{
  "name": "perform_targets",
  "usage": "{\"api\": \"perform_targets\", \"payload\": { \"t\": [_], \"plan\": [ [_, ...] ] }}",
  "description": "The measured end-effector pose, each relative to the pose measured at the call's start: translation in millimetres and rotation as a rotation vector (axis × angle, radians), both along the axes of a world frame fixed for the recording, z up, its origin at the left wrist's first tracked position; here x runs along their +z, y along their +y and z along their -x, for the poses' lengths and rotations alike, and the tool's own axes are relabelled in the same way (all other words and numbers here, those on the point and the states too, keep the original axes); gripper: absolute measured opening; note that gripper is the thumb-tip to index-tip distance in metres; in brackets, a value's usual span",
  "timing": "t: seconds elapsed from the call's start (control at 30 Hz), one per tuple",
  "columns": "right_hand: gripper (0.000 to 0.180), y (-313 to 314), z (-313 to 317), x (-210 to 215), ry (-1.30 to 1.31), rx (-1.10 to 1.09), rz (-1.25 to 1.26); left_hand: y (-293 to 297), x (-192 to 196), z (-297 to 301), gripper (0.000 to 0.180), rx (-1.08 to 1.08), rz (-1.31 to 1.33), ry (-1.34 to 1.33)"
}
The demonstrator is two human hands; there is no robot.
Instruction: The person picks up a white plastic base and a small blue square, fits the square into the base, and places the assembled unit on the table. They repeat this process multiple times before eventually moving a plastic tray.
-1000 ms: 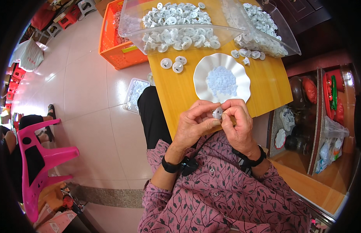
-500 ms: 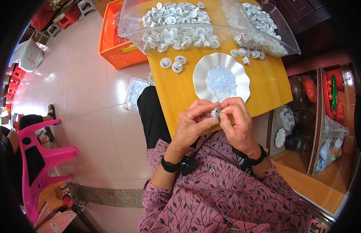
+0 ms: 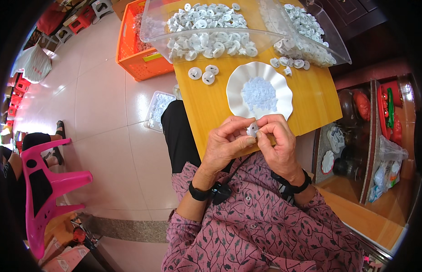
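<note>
Between my two hands, just past the table's near edge, is a small white round plastic part (image 3: 252,130). My left hand (image 3: 227,141) pinches it from the left with thumb and fingers. From the other side my right hand (image 3: 278,141) grips it with thumb and forefinger; whether a tiny piece is also in that pinch is hidden. Beyond my hands stands a white scalloped plate (image 3: 236,81), holding a heap of small pale flat pieces (image 3: 260,94). Three round white parts (image 3: 208,78) lie left of the plate, and several more (image 3: 287,62) sit to its right.
Two clear plastic bins (image 3: 265,38) full of white parts stand at the table's far side. An orange crate (image 3: 145,63) and a small tub (image 3: 159,109) are on the floor to the left. A pink chair (image 3: 56,181) holds a seated person. Open shelves (image 3: 370,145) stand right.
The white part has turned slightly between my fingers, showing more of its face with a dark spot. Both hands stay in nearly the same place.
</note>
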State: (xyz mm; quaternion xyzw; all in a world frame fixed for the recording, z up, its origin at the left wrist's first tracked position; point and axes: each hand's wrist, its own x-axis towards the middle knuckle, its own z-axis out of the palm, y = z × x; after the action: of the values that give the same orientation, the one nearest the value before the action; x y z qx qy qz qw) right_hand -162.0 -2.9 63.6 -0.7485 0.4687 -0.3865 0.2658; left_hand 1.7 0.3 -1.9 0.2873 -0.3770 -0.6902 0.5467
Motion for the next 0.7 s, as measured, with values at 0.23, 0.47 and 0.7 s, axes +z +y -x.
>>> {"api": "perform_targets", "payload": {
  "t": [0.23, 0.47, 0.7],
  "plan": [
    [0.01, 2.1, -4.2, -2.0, 0.006, -0.044, 0.054, 0.4, 1.4, -0.3, 0.039, -0.015, -0.026, 0.056],
    [0.009, 4.8, -9.0, -4.1, 0.011, -0.03, 0.092, 0.0, -1.9, 0.8, 0.04, 0.017, 0.023, 0.07],
    [0.009, 4.4, -4.2, -7.7, -0.017, -0.034, 0.072, -0.3, -1.2, 1.4, 0.039, 0.007, 0.018, 0.045]
  ]
}}
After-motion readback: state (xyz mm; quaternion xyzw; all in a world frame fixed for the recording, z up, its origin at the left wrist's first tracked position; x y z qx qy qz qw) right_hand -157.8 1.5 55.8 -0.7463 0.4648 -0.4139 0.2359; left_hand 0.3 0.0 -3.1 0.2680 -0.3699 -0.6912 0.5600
